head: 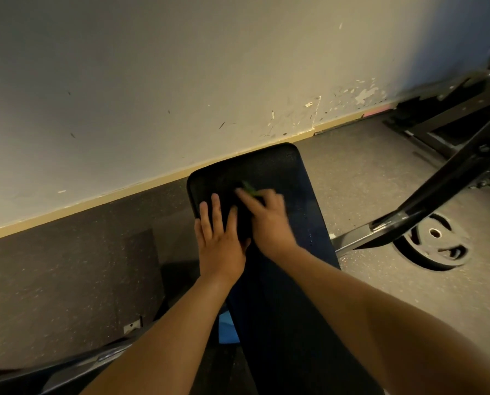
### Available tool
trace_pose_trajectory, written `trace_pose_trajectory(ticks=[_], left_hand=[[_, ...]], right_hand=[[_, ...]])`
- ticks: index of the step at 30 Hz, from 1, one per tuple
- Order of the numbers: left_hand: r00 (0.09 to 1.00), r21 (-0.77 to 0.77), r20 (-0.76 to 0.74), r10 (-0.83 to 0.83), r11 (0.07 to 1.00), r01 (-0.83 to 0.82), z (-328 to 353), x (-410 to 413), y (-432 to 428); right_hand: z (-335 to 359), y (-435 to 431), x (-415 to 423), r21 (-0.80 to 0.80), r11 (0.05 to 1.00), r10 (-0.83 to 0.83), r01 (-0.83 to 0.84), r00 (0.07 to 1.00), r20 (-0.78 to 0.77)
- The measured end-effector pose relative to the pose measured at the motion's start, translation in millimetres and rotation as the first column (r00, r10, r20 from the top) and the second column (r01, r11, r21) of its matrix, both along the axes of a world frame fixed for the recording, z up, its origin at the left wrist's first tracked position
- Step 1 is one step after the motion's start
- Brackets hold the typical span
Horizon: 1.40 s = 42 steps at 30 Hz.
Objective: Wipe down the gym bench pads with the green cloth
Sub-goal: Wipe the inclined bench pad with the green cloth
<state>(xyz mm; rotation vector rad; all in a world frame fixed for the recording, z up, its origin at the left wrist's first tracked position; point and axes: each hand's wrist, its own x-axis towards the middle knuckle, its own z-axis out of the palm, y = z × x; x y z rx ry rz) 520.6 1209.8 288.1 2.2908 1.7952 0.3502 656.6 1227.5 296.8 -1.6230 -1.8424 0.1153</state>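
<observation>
Green cloth [249,188] near far end of bench pad [278,163], mostly hidden under right hand [266,220]; blurred, I cannot tell pinch from flat press. Left hand [221,235] flat on pad, fingers straight, empty. Risk I see: loose hold lets cloth bunch, edges missed.

Both arms outstretched, left grip [219,233] flat, fingers straight; right grip [266,218] palm-down, blurred, just beside.

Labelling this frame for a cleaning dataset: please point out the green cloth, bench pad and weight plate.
green cloth [249,187], head view, on its visible green sliver.
bench pad [269,161], head view, bare surface near its far end.
weight plate [434,246], head view, face just below the centre hole.
</observation>
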Motion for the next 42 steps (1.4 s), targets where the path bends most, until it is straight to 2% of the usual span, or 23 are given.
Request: trace_pose_trajectory(ticks=[2, 4, 7, 10, 12, 14, 16, 19, 22, 24, 26, 28, 31, 33, 35, 38, 40, 42], left_hand=[[1.0, 0.014, -0.01, 0.015, 1.0, -0.015, 0, 0, -1], [1.0, -0.012, 0.0, 0.016, 1.0, -0.016, 2, 1, 0], [1.0, -0.043, 0.007, 0.014, 0.999, -0.014, 5, 2, 0], [1.0, -0.052, 0.007, 0.01, 0.999, -0.009, 4, 0, 0], [1.0, -0.056, 0.009, 0.008, 0.998, -0.007, 4, -1, 0], [1.0, -0.054, 0.011, 0.004, 0.999, -0.004, 4, 0, 0], [1.0, -0.053, 0.001, 0.008, 0.999, -0.008, 4, 1, -1], [1.0, -0.047, -0.001, 0.029, 0.998, -0.029, 4, 5, -1], [1.0, -0.04, -0.003, 0.028, 0.999, -0.028, 3, 4, -2], [1.0, -0.026, 0.006, 0.017, 1.0, -0.017, 2, 1, -1], [1.0, -0.009, 0.014, 0.021, 1.0, -0.021, 1, -1, -1], [1.0, 0.001, 0.014, 0.02, 1.0, -0.02, 1, -1, 0], [0.999, 0.025, 0.045, 0.029, 0.999, -0.03, 2, -1, -1], [0.997, 0.052, 0.064, 0.039, 0.998, -0.042, 2, -2, -3], [0.994, 0.098, 0.099, 0.042, 0.994, -0.052, 5, -4, -2], [0.943, 0.129, 0.317, 0.097, 0.981, -0.144, 16, -9, 9], [0.897, 0.075, 0.406, 0.176, 0.972, -0.224, 23, -10, 17], [0.88, -0.02, 0.41, 0.239, 0.967, -0.253, 26, -10, 21]], right_hand=[[-1, 4, -7, 0.002, 0.995, 0.096, -0.096, 0.994, 0.056], [2, 9, 4, -0.009, 0.998, 0.056, -0.055, 0.996, 0.066], [0, 13, 40, -0.019, 0.987, -0.157, 0.158, 0.987, 0.024], [-2, 11, 73, -0.06, 0.952, -0.303, 0.299, 0.95, -0.073], [-1, 10, 79, -0.132, 0.907, -0.421, 0.401, 0.883, -0.208], [1, 12, 72, -0.233, 0.842, -0.538, 0.486, 0.778, -0.324], [3, 14, 56, -0.271, 0.811, -0.583, 0.518, 0.754, -0.302], [4, 11, 18, -0.191, 0.882, -0.462, 0.43, 0.87, -0.174], [9, 6, -20, -0.072, 0.989, -0.132, 0.126, 0.988, -0.078], [8, 10, -18, -0.016, 1.0, 0.009, -0.008, 0.999, 0.032], [11, 21, 5, -0.012, 0.999, -0.037, 0.038, 0.998, 0.045], [16, 33, 36, -0.058, 0.978, -0.205, 0.201, 0.977, -0.06], [23, 46, 62, -0.183, 0.901, -0.429, 0.394, 0.871, -0.239], [26, 49, 49, -0.217, 0.875, -0.48, 0.432, 0.832, -0.279], [24, 48, 25, -0.188, 0.889, -0.456, 0.418, 0.845, -0.277], [23, 43, -10, -0.067, 0.958, -0.287, 0.279, 0.933, -0.217], [21, 40, -27, -0.005, 0.994, -0.108, 0.108, 0.988, -0.11], [20, 39, -31, 0.04, 0.999, 0.032, -0.035, 0.998, 0.055]])
